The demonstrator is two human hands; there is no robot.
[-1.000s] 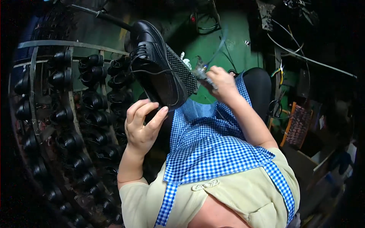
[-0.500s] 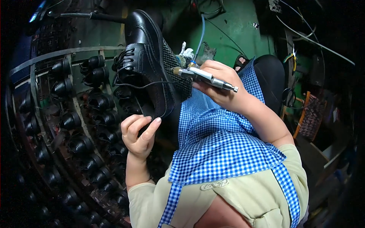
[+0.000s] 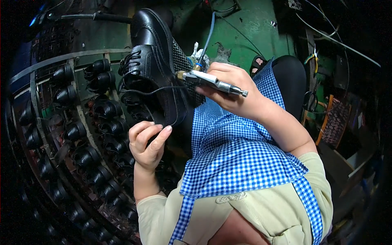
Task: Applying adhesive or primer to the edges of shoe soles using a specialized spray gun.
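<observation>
A black leather lace-up shoe [image 3: 160, 67] is held in front of me, toe pointing away, its dark lace loose across the opening. My left hand [image 3: 148, 143] pinches the heel end of the shoe between thumb and fingers. My right hand [image 3: 236, 85] is wrapped around a silver spray gun [image 3: 212, 81], with a blue air hose [image 3: 209, 36] joined to it. The gun's brass nozzle faces the side of the shoe, very near the edge of the sole. No spray can be made out. The fingers under the gun are partly hidden.
To the left stands a curved metal rack [image 3: 73, 61] with rows of black shoes [image 3: 83, 155]. A dark lamp arm [image 3: 110, 16] reaches in at the top left. Green floor [image 3: 257, 34] lies ahead, with cables [image 3: 339, 45] and a woven-seat chair [image 3: 332, 122] at the right.
The spray gun and my right hand have shifted slightly left. The toe of the shoe has moved a little left and away. My left hand keeps its pinch at the heel.
</observation>
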